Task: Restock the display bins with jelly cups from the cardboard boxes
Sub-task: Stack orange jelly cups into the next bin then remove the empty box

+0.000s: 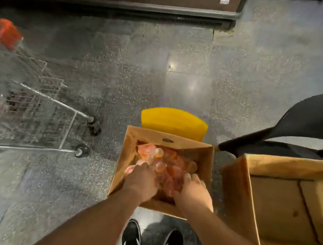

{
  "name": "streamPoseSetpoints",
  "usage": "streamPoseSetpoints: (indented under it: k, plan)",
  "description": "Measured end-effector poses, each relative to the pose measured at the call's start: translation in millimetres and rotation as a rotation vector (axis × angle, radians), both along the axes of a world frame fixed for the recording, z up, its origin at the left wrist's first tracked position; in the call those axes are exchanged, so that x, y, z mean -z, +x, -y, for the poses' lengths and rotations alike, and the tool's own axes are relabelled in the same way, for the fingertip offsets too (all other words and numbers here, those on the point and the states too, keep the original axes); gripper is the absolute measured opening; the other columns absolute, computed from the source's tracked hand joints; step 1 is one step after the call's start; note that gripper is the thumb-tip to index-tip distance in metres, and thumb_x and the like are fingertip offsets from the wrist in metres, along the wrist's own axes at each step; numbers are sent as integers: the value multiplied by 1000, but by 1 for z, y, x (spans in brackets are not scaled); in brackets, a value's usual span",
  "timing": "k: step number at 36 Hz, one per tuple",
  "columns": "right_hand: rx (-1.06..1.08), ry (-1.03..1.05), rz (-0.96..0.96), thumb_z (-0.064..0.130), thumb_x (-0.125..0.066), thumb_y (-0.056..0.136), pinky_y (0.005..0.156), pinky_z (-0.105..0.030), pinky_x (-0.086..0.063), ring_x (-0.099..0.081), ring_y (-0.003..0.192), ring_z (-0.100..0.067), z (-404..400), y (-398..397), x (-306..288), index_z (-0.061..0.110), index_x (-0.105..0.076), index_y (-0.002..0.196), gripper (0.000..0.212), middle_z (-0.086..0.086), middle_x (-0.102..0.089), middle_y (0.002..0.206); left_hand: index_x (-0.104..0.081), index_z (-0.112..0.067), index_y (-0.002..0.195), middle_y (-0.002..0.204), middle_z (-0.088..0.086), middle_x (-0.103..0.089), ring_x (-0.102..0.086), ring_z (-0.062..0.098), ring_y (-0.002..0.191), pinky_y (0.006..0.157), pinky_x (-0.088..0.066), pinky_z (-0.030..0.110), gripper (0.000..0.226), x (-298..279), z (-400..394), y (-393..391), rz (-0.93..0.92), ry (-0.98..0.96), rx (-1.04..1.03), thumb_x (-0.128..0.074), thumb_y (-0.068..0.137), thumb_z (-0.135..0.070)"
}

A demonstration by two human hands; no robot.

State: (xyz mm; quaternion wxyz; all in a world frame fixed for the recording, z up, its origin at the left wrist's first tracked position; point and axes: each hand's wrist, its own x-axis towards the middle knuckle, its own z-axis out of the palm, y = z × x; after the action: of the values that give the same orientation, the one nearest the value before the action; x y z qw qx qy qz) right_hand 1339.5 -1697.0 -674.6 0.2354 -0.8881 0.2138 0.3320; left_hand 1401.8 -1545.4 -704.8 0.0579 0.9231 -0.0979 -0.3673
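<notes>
An open cardboard box (129,152) stands on the floor in front of my feet, filled with several orange and pink jelly cups (172,163). Both hands reach down into it. My left hand (141,181) is buried among the cups at the box's left side, its fingers curled down into the pile. At the right side my right hand (193,190) curls its fingers around cups too. The fingertips of both hands are hidden in the heap.
A second cardboard box (279,202), open and showing only its bottom flaps, sits to the right. A black chair (302,128) stands behind it. A yellow object (173,120) lies beyond the first box. A wire shopping cart (29,109) stands left. A dark cabinet base (128,2) runs along the far side.
</notes>
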Motion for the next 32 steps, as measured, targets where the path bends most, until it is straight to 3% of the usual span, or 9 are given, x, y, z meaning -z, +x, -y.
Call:
streamPoseSetpoints:
  k: [4, 7, 11, 14, 17, 20, 24, 27, 32]
  plan:
    - [-49, 0, -26, 41, -44, 101, 105, -39, -41, -43, 128, -26, -4, 16, 62, 27, -37, 147, 49, 0, -43, 145, -43, -21, 139, 129, 6, -51, -49, 27, 122, 101, -47, 40, 51, 60, 11, 16, -29, 34, 35, -56, 92, -36]
    - [-95, 18, -104, 39, -44, 100, 108, -40, -38, -43, 131, -28, -6, 23, 100, 28, -35, 149, 51, -2, -42, 147, -36, -24, 147, 140, 6, -43, -42, 29, 128, 105, -44, 40, 60, 98, 16, 24, -68, 52, 79, -57, 91, -24]
    - [-191, 17, -164, 28, -53, 96, 97, -38, -50, -55, 114, -29, -14, 28, 141, 25, -50, 132, 36, -7, -53, 131, 8, -33, 160, 167, 13, 3, -12, 41, 150, 121, -23, 47, 91, 138, 18, 32, -176, 133, 225, -54, 96, -21]
    - [-237, 16, -247, 19, -62, 93, 90, -36, -53, -60, 109, -27, -21, 30, 164, 20, -59, 127, 34, -7, -60, 122, 16, -35, 158, 165, 12, 26, 11, 43, 152, 124, -10, 49, 97, 160, 19, 37, -216, 194, 313, -58, 97, -19]
    - [-271, 59, -300, 14, -65, 94, 89, -33, -51, -60, 112, -26, -22, 33, 174, 16, -60, 126, 33, -8, -61, 123, 8, -31, 160, 165, 14, 20, 12, 44, 152, 123, -5, 55, 95, 176, 22, 41, -206, 287, 409, -61, 96, -24]
    - [-281, 54, -242, 12, -54, 100, 98, -35, -48, -58, 118, -27, -25, 30, 179, 15, -56, 130, 30, -10, -58, 130, 11, -27, 160, 164, 19, 22, 14, 49, 150, 122, -5, 62, 90, 194, 21, 40, -215, 334, 476, -54, 99, -32]
    - [-249, 38, -103, 26, -39, 106, 113, -40, -35, -42, 135, -28, -28, 27, 185, 25, -40, 145, 40, -9, -42, 148, 6, -29, 161, 166, 18, 18, 12, 48, 151, 123, -10, 60, 77, 205, 18, 36, -226, 260, 373, -45, 104, -27]
    - [-301, 43, -141, 21, -47, 102, 115, -43, -33, -37, 140, -31, -26, 27, 183, 24, -34, 149, 49, -10, -36, 153, -1, -30, 161, 166, 17, 12, 11, 47, 151, 122, -9, 57, 70, 200, 19, 37, -184, 231, 344, -42, 105, -23]
    - [-328, 37, -153, 14, -66, 90, 107, -43, -45, -45, 132, -30, -23, 35, 166, 25, -34, 148, 67, -9, -37, 149, -18, -30, 154, 159, 16, -12, -13, 41, 146, 118, -23, 49, 61, 190, 20, 38, -83, 207, 308, -47, 101, -21]
